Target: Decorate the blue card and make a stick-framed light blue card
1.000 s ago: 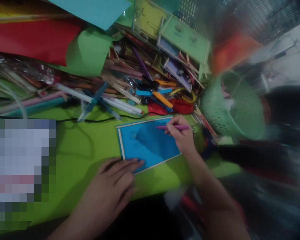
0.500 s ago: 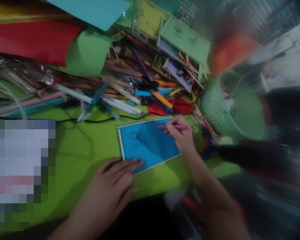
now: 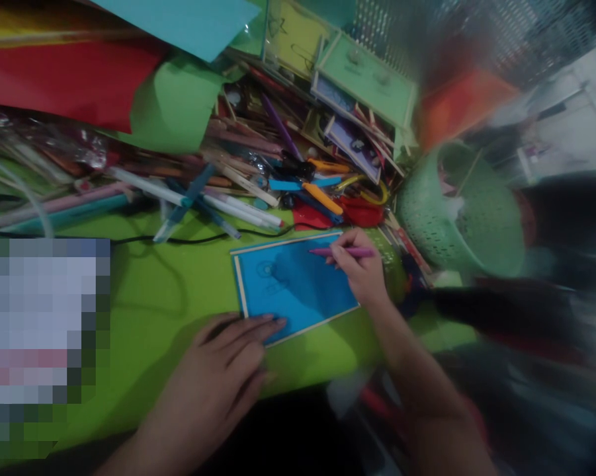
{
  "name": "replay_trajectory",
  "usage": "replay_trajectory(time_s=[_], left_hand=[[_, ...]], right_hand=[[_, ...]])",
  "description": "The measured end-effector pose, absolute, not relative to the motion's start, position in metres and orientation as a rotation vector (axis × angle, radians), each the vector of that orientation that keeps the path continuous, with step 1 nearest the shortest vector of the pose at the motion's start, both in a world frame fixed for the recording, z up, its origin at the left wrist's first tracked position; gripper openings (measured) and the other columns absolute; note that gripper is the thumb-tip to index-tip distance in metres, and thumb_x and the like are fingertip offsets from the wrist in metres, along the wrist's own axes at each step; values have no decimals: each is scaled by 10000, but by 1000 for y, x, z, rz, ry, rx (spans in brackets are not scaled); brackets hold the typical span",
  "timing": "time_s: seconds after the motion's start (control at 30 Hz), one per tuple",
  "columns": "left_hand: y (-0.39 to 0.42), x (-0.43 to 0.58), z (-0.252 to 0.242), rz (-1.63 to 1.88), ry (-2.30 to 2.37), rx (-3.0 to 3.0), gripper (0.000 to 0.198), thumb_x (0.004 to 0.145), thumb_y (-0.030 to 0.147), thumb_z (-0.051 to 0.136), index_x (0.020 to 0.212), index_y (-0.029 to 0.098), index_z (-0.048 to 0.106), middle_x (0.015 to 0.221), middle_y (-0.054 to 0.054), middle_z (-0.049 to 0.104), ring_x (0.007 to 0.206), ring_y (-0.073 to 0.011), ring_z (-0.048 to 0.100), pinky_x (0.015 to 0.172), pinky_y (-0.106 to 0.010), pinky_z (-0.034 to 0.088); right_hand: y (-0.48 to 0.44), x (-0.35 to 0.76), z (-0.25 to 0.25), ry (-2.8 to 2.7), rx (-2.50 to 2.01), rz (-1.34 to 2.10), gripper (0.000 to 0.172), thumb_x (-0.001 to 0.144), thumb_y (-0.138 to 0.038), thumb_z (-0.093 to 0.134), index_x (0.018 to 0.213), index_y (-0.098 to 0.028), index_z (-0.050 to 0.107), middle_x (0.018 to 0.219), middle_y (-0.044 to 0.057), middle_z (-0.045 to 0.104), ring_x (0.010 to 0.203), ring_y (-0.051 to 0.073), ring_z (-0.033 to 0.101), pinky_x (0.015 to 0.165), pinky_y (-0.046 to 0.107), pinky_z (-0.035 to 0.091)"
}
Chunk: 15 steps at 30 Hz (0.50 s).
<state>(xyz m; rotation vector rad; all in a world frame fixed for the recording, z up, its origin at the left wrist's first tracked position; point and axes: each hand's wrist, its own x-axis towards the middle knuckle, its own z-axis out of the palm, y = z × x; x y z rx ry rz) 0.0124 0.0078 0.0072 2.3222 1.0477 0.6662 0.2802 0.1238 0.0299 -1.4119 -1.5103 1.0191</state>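
A blue card (image 3: 302,297) edged with pale wooden strips lies on the green tabletop, and faint dark drawn marks show on its left part. My left hand (image 3: 233,350) lies with fingers stretched out over the card's lower left corner. Over the card's right side, my right hand (image 3: 360,271) grips a purple pen (image 3: 352,252) between thumb and fingers. The pen points left, and I cannot tell whether its tip touches the card. A shadow from the right hand falls across the card's middle.
Behind the card are markers (image 3: 243,210), scissors with orange handles (image 3: 322,197) and a black cable (image 3: 198,240). Framed cards, including a green one (image 3: 367,76), lie at the back. A green basket (image 3: 417,211) stands at right. A pixelated patch covers the lower left.
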Motion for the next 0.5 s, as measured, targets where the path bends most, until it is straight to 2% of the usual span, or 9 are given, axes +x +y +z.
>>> replay_trajectory(time_s=[0.5], left_hand=[[6, 12, 6, 662, 1053, 2320, 106, 1030, 235, 511, 999, 252, 611, 1438, -21, 713, 1278, -225, 671, 1102, -458, 427]], right_hand=[[124, 281, 30, -1514, -1402, 1025, 106, 888, -270, 667, 807, -239, 606, 684, -40, 648, 653, 138, 627, 623, 281, 472]])
